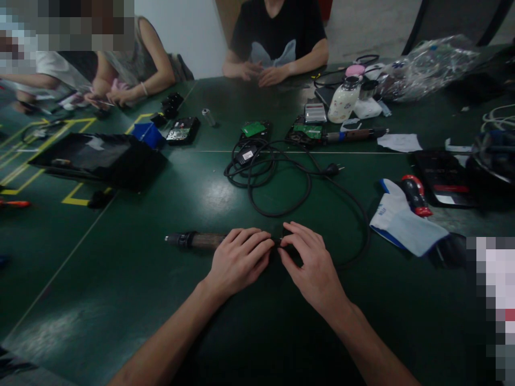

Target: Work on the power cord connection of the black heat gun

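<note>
An electric screwdriver [204,240] with a dark, brownish barrel lies on the green table, its bit end pointing left. My left hand [241,257] is closed over its rear part. At the tool's right end, my right hand [313,260] pinches a small black cable connector [278,243] between thumb and fingers. The fingers cover most of the joint, so I cannot tell how far it is seated. From near my right hand a black power cord [366,236] curves up to a loose coil, where a black adapter [246,155] and a plug [333,169] lie.
Beyond the cord are several opened hard drives [255,130] and a second electric screwdriver [354,135]. A glove [406,220] and a red-black screwdriver [417,195] lie at right, a black bin [96,158] at left. A white bottle [345,101] stands behind. Co-workers sit across the table.
</note>
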`<state>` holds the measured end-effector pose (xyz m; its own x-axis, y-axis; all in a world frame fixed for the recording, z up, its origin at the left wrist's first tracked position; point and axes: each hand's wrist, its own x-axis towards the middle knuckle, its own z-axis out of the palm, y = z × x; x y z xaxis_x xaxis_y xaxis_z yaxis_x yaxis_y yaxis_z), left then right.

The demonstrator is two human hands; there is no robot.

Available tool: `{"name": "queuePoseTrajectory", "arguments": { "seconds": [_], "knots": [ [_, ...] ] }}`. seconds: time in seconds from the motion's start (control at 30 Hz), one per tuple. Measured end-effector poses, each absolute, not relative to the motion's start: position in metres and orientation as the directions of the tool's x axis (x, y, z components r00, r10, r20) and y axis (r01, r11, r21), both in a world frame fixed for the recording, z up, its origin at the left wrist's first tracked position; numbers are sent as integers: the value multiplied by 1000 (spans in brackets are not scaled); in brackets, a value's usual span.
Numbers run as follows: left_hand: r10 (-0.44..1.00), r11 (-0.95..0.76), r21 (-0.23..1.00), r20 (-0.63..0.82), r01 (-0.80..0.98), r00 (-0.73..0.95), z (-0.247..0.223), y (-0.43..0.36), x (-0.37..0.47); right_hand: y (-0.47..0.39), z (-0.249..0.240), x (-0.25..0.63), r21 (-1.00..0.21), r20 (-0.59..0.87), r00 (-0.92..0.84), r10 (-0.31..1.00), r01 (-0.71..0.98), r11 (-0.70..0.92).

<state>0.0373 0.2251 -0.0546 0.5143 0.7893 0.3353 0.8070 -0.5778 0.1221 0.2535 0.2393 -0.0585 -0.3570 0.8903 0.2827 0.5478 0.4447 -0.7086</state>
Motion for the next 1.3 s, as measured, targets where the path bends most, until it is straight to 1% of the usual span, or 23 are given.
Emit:
{"name": "queuePoseTrajectory", "arguments": {
  "seconds": [0.33,0.47,0.63,0.8,0.93,1.07,1.23,1.3],
  "knots": [
    [801,-561,143,345,815,490,-55,225,38,239,-59,253,-710,288,-356,889,543,448],
    [798,-573,133,315,809,514,-55,224,37,239,-58,253,-713,289,-354,889,540,447],
    [805,-562,140,321,815,499,-55,225,37,239,-57,254,-714,287,-353,890,541,445],
    [795,-572,111,320,813,516,-54,225,37,239,-58,253,-709,290,-356,888,543,450],
    [805,-555,126,328,822,494,-55,225,38,240,-58,253,-706,288,-354,890,549,447],
    [795,-575,111,307,811,522,-55,225,37,240,-58,253,-706,281,-361,889,551,446],
    [804,-551,113,338,827,490,-54,225,38,239,-60,253,-702,288,-360,887,550,452],
    [799,-562,109,330,820,503,-54,226,38,239,-60,253,-705,290,-360,887,546,452]
  ]
}}
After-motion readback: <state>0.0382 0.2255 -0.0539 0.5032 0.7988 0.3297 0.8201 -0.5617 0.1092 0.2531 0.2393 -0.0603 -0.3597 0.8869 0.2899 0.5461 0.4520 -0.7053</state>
